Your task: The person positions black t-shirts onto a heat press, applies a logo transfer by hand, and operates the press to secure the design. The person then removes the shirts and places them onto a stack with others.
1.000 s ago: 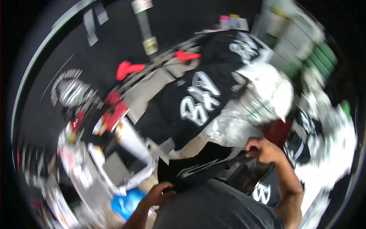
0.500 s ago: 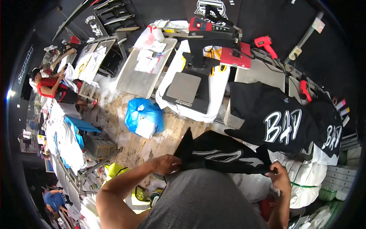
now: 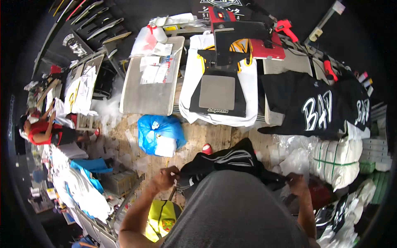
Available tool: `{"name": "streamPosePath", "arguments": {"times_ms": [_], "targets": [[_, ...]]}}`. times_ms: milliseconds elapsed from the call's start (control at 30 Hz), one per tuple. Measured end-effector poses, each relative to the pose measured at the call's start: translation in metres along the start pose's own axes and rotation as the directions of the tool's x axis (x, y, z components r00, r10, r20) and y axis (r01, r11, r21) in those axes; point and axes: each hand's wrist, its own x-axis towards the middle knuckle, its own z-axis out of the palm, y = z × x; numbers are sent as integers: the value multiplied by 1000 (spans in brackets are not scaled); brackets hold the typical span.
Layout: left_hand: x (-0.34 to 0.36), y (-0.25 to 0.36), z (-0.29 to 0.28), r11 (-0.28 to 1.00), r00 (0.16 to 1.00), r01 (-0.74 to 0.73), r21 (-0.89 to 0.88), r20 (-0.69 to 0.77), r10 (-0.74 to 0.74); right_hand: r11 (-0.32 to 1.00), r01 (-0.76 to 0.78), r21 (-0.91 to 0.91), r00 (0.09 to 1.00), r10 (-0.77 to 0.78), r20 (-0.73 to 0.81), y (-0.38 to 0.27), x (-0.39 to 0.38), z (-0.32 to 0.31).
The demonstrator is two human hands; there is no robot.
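A black garment (image 3: 235,159) with white print, likely a T-shirt, stretches between my two hands in front of my body. My left hand (image 3: 167,177) is closed on its left edge, and my right hand (image 3: 295,184) grips the opposite edge. Much of the cloth droops in folds, and my grey shirt hides its near part. Beyond it to the right, a black T-shirt (image 3: 285,97) with large white lettering lies spread on a board, another printed black garment (image 3: 363,109) beside it. Straight ahead, a white garment (image 3: 192,105) lies around a heat press's dark platen (image 3: 217,93).
A blue plastic bag (image 3: 155,130) sits on the wooden floor (image 3: 124,136). Strapped white bundles (image 3: 337,163) stand at right. Red heat guns (image 3: 285,29) rest behind the boards. A yellow bag (image 3: 159,217) is near my left arm. A person in red (image 3: 45,132) works at far left.
My view has swung, so the benches appear more level. The black garment is still between my hands; it now sags and folds more, and its print shows less fully.
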Motion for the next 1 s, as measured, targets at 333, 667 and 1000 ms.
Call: {"name": "streamPosePath", "arguments": {"times_ms": [333,667,1000], "targets": [[36,-60,-96,956,964,-219,198,-109,243,937,326,-124,929,-342,-142,-85,41,10],[13,-154,-94,990,892,-82,119,-435,126,841,502,-201,850,-522,-64,-183,206,74],[-58,-189,-108,930,803,306,204,-580,-137,521,846,-112,531,-809,252,-387,302,153]]}}
